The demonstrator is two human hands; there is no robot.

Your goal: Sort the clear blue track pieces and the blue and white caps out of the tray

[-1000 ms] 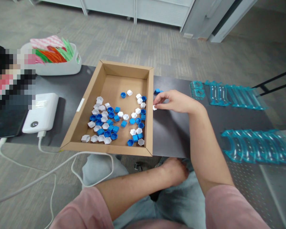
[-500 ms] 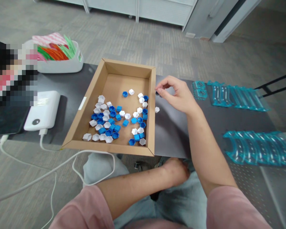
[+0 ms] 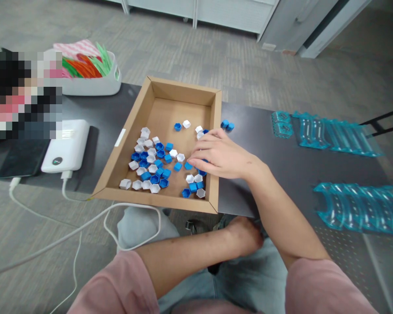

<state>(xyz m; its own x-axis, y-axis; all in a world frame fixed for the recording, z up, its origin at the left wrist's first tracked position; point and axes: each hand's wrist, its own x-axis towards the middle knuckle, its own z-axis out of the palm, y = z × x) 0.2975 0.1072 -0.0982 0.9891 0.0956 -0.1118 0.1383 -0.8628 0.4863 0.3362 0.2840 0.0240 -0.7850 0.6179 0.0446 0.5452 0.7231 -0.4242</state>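
My right hand (image 3: 216,152) reaches over the right wall of a shallow cardboard box (image 3: 132,117), palm down. Its fingers are stretched out and slightly apart above small hexagonal pieces, with no held piece visible. Beneath it, a light blue piece (image 3: 188,165) shows by the fingertips, and others are partly hidden. White hexagonal cups (image 3: 155,188) and dark blue hexagonal cups (image 3: 163,183) lie scattered in the box, mostly at its near left. Outside the right wall, blue pieces (image 3: 227,125) sit on the table. My left hand (image 3: 247,235) rests on my lap, its fingers hidden.
Clear teal plastic pieces lie in a back row (image 3: 339,135) and a front row (image 3: 363,207) at the right, beside a small teal stack (image 3: 281,124). A white power bank (image 3: 65,146), dark phone (image 3: 22,157), white cable (image 3: 85,226) and white basket (image 3: 91,87) are leftward.
My right hand has moved left and nearer, from beside the box to over its pieces, and its fingers have spread. Blue pieces now show where it was. The view has shifted slightly.
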